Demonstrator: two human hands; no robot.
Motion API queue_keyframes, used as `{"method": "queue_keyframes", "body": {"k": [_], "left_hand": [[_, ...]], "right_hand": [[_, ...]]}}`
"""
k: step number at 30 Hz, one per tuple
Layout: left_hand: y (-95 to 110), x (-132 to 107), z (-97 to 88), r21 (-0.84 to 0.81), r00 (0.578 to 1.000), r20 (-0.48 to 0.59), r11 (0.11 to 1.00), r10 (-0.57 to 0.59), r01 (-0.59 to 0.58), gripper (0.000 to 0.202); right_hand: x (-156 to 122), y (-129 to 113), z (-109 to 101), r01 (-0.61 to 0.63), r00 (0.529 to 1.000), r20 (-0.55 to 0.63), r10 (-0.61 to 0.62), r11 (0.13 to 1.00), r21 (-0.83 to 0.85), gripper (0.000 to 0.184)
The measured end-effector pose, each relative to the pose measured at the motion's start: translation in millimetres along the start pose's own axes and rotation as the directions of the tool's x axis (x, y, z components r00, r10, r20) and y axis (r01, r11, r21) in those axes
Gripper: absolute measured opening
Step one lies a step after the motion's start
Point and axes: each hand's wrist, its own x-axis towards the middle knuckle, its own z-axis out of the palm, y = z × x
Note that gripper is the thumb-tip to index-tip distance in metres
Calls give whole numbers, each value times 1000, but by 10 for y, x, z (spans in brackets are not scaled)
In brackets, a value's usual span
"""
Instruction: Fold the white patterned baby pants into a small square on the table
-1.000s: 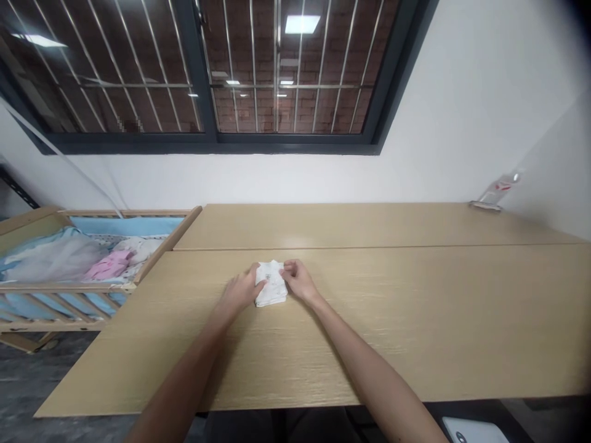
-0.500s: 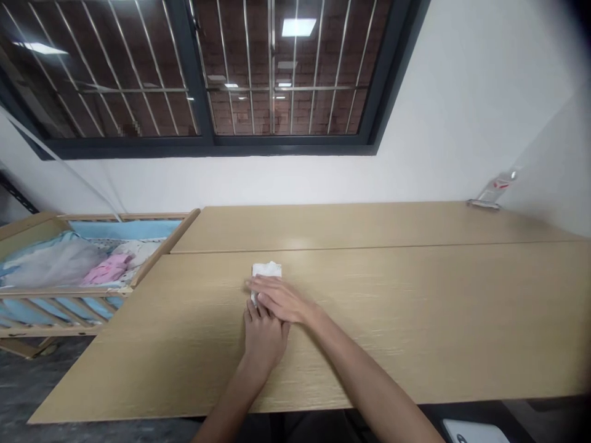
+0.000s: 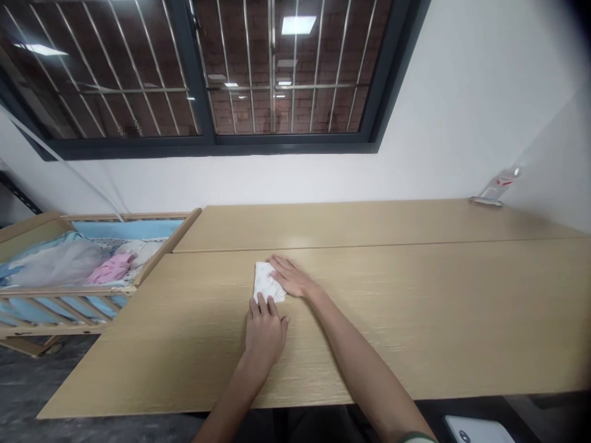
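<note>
A small white folded sheet, like a tissue or a cloth, (image 3: 266,281) lies flat on the wooden tabletop (image 3: 392,307). My left hand (image 3: 265,329) rests palm down, with its fingertips on the sheet's near edge and its fingers slightly apart. Along the sheet's right side lies my right hand (image 3: 290,277), flat with its fingers stretched out. Its thumb touches the sheet's upper right part. Neither hand is closed around anything, and most of the sheet's top face shows between them.
A wooden crib (image 3: 168,246) with blue lining and a pink cloth (image 3: 112,268) stands left of the table. A clear bottle (image 3: 501,184) leans in the far right corner. A pale phone (image 3: 480,429) lies below the table's front edge. Behind is a barred window (image 3: 286,74).
My right hand has slid right and away from me, off the middle of the sheet, uncovering it. The left hand stays nearly in place at the near edge.
</note>
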Motion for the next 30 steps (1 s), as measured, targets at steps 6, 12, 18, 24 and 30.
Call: {"method": "queue_keyframes", "body": {"k": [6,12,18,24,30], "left_hand": [[-163,72,-114,-184,998,57,983,20,-9,52],[-714,439,-267,-416,988,154,907,2,63,31],[-784,693,-233,-406,971,241,909,4,97,17],[-766,464,-375,-417,971,240,904,11,93,15],[-1113,-310,-798,-506,977,209,860,46,68,14]], "right_hand": [[-54,6,35,-15,994,-110,15,1000,7,62],[-85,2,18,3,935,-354,15,999,50,45],[-92,-92,99,30,900,-434,27,992,124,25],[-333,-503,167,-92,913,-382,141,985,143,17],[-751,-1311,423,-104,936,-286,207,935,338,10]]}}
